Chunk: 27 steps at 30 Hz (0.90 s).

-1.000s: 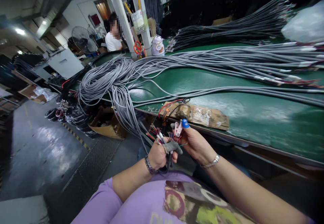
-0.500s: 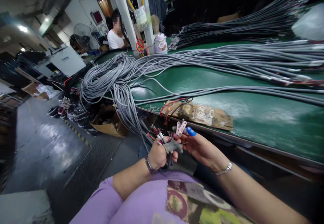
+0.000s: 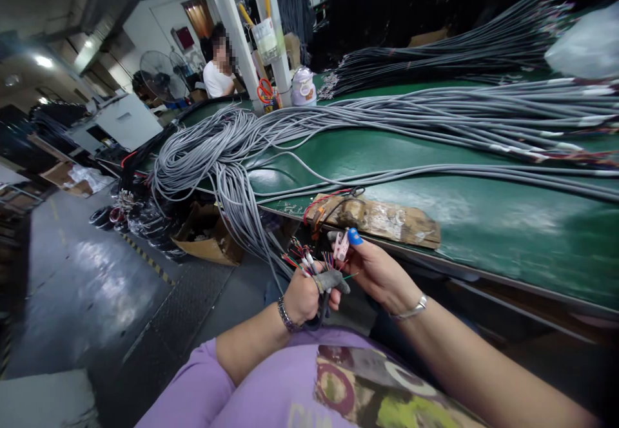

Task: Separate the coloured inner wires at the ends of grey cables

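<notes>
My left hand (image 3: 305,294), with grey cloth on some fingers, is closed around grey cable ends. Thin coloured wires (image 3: 329,260) fan out above its fingers, and more stripped ends (image 3: 298,254) show just left of them. Close beside it, my right hand (image 3: 374,272) wears a blue cover on the thumb. A small pink clip-like tool (image 3: 341,245) is pinched between its thumb and fingers, right by the wire tips. Whether the tool touches a wire I cannot tell. A long bundle of grey cables (image 3: 246,202) hangs off the bench edge toward my left hand.
A worn wooden block (image 3: 387,220) lies at the front edge of the green bench (image 3: 483,215). Grey cables (image 3: 411,109) stretch across it, with black cables (image 3: 435,57) behind. A cardboard box (image 3: 206,238) stands below on the left. Another person (image 3: 220,73) sits far back.
My right hand has shifted slightly left with the pink tool, which is now more upright and closed up between thumb and fingers. My left hand stays almost in place.
</notes>
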### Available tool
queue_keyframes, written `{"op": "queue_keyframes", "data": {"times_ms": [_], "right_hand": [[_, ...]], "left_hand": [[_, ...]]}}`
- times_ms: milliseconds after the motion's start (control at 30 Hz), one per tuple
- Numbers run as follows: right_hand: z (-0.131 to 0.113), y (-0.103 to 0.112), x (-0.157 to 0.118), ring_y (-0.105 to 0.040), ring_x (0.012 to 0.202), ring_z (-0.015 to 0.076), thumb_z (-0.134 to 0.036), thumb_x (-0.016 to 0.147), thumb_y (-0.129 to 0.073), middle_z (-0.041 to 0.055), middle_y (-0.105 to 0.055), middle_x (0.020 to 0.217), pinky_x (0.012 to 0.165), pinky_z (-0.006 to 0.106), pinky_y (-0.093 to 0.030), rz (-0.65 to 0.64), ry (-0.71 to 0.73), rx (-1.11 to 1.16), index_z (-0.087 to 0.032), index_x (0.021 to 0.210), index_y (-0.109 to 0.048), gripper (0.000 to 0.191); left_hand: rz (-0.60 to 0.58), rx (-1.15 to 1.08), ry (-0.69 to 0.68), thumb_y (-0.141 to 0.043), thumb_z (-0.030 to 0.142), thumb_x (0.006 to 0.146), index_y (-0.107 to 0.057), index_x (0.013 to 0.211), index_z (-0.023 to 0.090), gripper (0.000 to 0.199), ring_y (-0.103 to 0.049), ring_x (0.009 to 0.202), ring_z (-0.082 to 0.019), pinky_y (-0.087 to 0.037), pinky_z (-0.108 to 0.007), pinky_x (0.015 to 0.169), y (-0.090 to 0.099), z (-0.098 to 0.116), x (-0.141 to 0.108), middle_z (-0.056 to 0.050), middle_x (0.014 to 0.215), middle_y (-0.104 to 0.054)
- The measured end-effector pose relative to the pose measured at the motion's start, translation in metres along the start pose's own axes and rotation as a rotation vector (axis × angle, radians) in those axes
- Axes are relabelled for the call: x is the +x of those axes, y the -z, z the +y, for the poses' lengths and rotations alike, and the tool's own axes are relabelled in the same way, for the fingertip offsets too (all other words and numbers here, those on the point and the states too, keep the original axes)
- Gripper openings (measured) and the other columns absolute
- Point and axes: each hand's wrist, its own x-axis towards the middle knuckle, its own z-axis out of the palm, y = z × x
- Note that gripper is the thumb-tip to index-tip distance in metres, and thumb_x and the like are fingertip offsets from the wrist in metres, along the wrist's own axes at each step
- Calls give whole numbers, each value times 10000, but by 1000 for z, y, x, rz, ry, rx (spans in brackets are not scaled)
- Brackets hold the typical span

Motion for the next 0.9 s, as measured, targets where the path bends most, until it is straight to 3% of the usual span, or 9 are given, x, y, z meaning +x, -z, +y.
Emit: {"op": "queue_keyframes", "data": {"times_ms": [367,600,733,900], "right_hand": [[1,1,-5,-559,601,122,-556,756,-658,4,-647,683,575,245,-452,-44,-75,45,-210,753,-669,346],[5,20,-19,-579,644,137,-606,752,-625,45,-663,780,614,267,-484,-90,-193,-1,-196,789,-669,414],[9,21,-35,-535,622,113,-484,646,-782,24,-642,775,618,266,-459,-145,-182,-119,-181,786,-668,353],[11,17,-40,-478,574,91,-374,655,-798,-12,-580,660,582,242,-419,-134,-108,-203,-170,739,-655,263]], "left_hand": [[1,-26,-16,-759,503,569,-619,605,105,424,-451,318,-93,-345,-214,342,2,-3,-3,-8,411,-534],[41,-45,-53,-752,481,616,-620,637,114,391,-490,350,-101,-394,-214,371,10,-13,-13,-8,440,-556],[78,-26,-125,-725,532,651,-619,665,121,425,-494,377,-94,-422,-218,404,12,-19,-13,-5,468,-569],[111,75,-214,-664,540,732,-622,699,128,415,-514,423,-92,-446,-217,447,15,-21,-14,-8,502,-581]]}}
